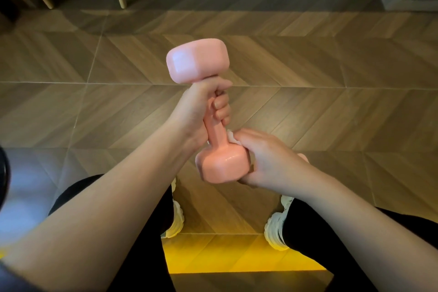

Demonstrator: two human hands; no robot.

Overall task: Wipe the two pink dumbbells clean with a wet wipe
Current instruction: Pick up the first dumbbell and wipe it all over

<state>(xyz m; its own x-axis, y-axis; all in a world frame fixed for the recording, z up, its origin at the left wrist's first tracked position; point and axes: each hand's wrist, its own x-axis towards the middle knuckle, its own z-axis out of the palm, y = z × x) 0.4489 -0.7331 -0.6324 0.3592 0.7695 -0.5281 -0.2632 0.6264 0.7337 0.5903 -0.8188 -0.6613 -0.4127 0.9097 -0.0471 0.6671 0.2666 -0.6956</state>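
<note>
left hand (pixel 193 108) grip curls round pink dumbbell (pixel 196 61) handle — right hand (pixel 272 159) grip holds wet wipe (pixel 231 137) against it.

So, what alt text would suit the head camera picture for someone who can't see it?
A person's left hand grips a pink dumbbell by its handle while the right hand holds a wet wipe against its lower head, above a wooden floor.

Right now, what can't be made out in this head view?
Head view:
Part of the dumbbell handle: wrapped by the left hand.
Most of the wipe: under the right hand, only a white corner shows.
A pink shape behind the right wrist: mostly hidden, possibly the second dumbbell.
A dark object: blurred, cut by the left edge.
</note>
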